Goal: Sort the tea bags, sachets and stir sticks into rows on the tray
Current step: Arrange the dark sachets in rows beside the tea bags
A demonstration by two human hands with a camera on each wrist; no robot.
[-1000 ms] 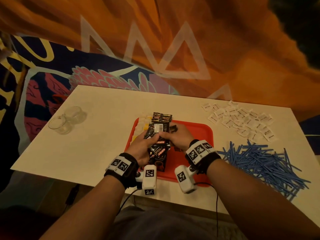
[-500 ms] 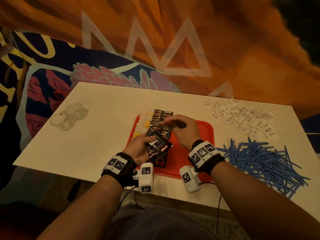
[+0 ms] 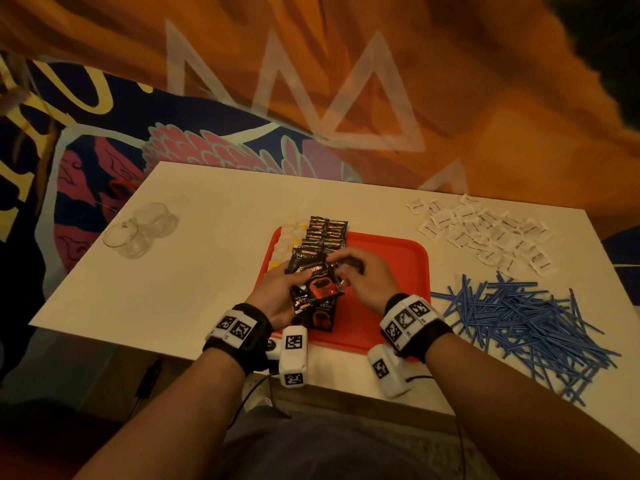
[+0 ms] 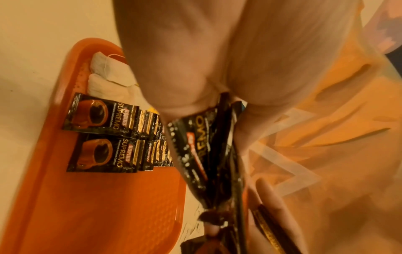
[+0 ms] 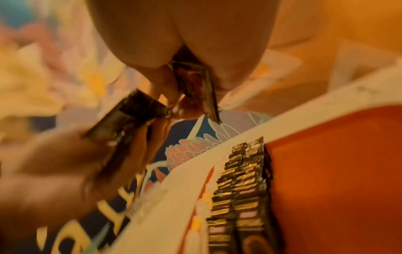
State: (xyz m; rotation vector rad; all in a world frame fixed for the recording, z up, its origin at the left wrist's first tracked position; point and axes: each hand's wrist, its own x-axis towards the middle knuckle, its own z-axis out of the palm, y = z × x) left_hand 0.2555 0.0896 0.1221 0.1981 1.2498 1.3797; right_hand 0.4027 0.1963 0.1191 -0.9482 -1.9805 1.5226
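A red tray (image 3: 391, 258) lies on the white table. Along its left side run a row of white tea bags (image 3: 285, 239) and two overlapping rows of black coffee sachets (image 3: 327, 232). My left hand (image 3: 277, 292) grips a small stack of black sachets (image 3: 313, 289) above the tray's near left part. My right hand (image 3: 360, 275) pinches one black sachet (image 5: 195, 82) at the top of that stack. In the left wrist view the held stack (image 4: 202, 154) hangs over the tray (image 4: 97, 197), beside the laid rows (image 4: 100, 135) and tea bags (image 4: 108, 75).
A heap of blue stir sticks (image 3: 526, 317) lies on the table right of the tray. White sachets (image 3: 485, 233) are scattered at the far right. A clear glass mug (image 3: 135, 230) lies at the far left. The table's near edge is just behind my wrists.
My right hand reached out to the far end of the sachet row and has come back to the stack in my left hand, now pinching a sachet there.
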